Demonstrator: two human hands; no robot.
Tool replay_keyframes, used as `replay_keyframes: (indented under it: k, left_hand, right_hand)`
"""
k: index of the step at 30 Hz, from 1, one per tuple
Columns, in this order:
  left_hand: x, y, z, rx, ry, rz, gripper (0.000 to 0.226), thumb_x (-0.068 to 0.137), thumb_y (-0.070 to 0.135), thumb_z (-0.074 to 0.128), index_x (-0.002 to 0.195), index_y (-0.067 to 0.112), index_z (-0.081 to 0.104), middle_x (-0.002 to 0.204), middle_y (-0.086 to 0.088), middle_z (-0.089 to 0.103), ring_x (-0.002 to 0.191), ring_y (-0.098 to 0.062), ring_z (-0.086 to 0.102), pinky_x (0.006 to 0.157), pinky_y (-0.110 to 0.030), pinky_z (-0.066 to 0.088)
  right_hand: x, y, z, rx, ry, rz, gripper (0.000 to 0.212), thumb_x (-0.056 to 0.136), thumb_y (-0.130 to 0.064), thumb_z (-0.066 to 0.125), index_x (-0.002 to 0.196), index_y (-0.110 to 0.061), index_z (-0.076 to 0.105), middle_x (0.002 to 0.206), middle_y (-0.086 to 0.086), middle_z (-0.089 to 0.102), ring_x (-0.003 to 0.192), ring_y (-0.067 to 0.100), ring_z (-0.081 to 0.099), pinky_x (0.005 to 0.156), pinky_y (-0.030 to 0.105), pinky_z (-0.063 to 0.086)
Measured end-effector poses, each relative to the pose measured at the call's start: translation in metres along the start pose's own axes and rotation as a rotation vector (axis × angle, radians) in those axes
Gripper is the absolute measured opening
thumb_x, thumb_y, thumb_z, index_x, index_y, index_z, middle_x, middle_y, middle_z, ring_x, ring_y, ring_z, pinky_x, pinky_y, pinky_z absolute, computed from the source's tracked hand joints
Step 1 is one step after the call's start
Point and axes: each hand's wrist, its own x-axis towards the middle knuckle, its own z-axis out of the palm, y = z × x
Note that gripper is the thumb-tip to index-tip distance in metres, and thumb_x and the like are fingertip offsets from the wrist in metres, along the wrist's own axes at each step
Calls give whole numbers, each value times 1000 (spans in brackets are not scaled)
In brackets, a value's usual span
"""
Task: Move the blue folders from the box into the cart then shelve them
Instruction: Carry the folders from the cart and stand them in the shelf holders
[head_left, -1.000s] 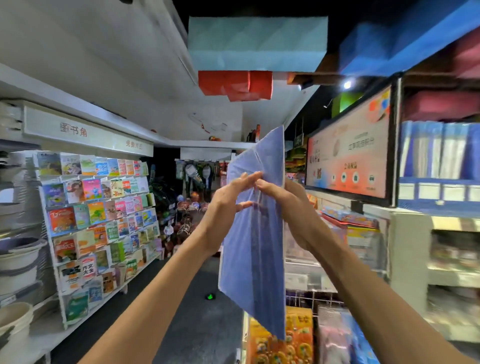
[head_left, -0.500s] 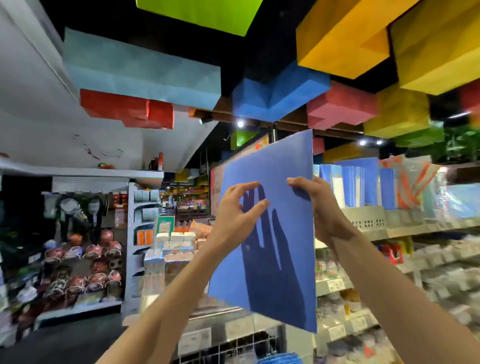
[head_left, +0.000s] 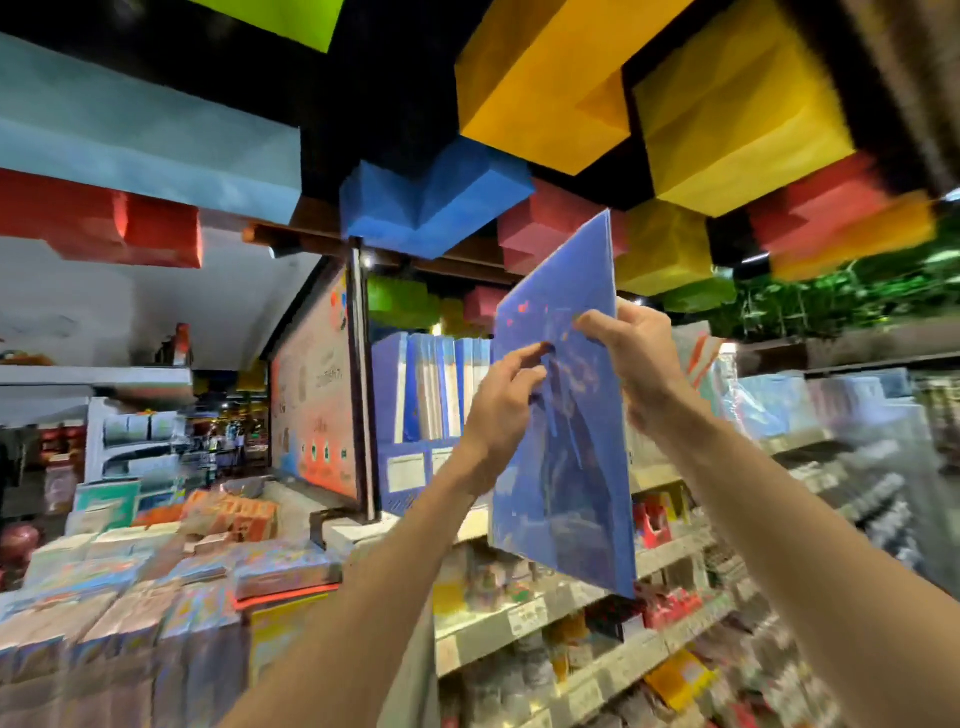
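I hold one translucent blue folder (head_left: 566, 467) upright at head height, tilted slightly. My right hand (head_left: 631, 358) grips its right edge near the top, thumb on the near face. My left hand (head_left: 506, 395) pinches the folder's left part with curled fingers. Behind the folder, on the upper shelf (head_left: 649, 475), stands a row of blue folders (head_left: 431, 389) in blue file holders. The box and cart are out of view.
A poster board (head_left: 317, 395) on a dark post stands left of the folder row. Stacks of packaged stationery (head_left: 156, 566) fill a display table at lower left. Lower shelves (head_left: 571, 613) hold small goods. Coloured blocks (head_left: 545, 78) hang from the ceiling.
The view swung right and the shelf came closer. The folder turned more edge-on and moved right, towards the shelved folder row. Both hands kept their hold.
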Motion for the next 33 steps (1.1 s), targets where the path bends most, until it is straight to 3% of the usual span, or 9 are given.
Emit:
replay_keyframes:
  k: [5,8,10,12,14,16,20,26,33]
  left_hand:
    - [67,-48,59,42,-27,-29,40,92,25,51,130,19,62,127,2,66,111,-8,62,84,-20,49]
    - [109,-88,100,90,-60,-9,48,85,29,50,131,19,63,130,-2,64,115,-12,62,80,-19,52]
    - [126,-106,110,167,-86,-1,43,89,26,52,130,21,64,129,3,65,116,-10,61,94,-28,51]
    - [151,-134,126,248,-93,23,35,97,18,52,130,22,64,130,6,64,117,-10,59,102,-31,46]
    - [172,-157,129,348,-92,28,35,99,18,51,133,22,62,132,7,62,121,-8,55,103,-27,42]
    - [191,-178,128,440,-71,36,36,99,17,52,134,21,61,135,4,60,125,-11,53,107,-29,40]
    - [232,-222,114,669,-42,44,45,94,4,46,135,14,58,141,-8,55,131,-26,52,111,-35,38]
    - [266,-271,86,1008,18,115,44,95,14,50,139,15,54,143,-7,53,138,-23,40,115,-38,32]
    - [323,-323,123,1319,-49,315,49,93,20,58,141,15,52,150,-10,44,144,-28,29,115,-39,26]
  right_hand:
    - [63,53,-53,-62,31,-22,13,77,-11,61,74,1,57,64,6,48,56,10,48,52,24,50]
    - [111,97,-97,-116,7,-2,27,72,-20,62,80,4,53,75,12,50,70,24,53,69,65,57]
    - [130,113,-113,-128,-15,49,32,75,-19,61,90,8,51,81,15,51,72,31,57,67,70,54]
    - [153,131,-130,-124,-16,38,29,82,-14,59,94,10,48,83,17,50,68,40,62,63,65,57]
    - [176,149,-143,-201,18,-26,23,88,-10,57,83,8,46,75,14,46,58,37,58,56,42,60]
    - [194,162,-150,-277,35,-134,26,88,-8,57,71,5,41,66,7,39,54,21,38,53,25,38]
    - [235,190,-160,-283,48,-191,34,86,-6,58,62,-15,36,55,-6,33,52,9,26,50,29,21]
    - [287,224,-155,-266,54,-184,12,80,-16,61,74,-10,52,65,9,42,58,17,39,52,35,28]
    - [350,268,-176,-301,67,-197,25,69,-29,59,73,-5,55,70,11,47,64,21,41,57,36,31]
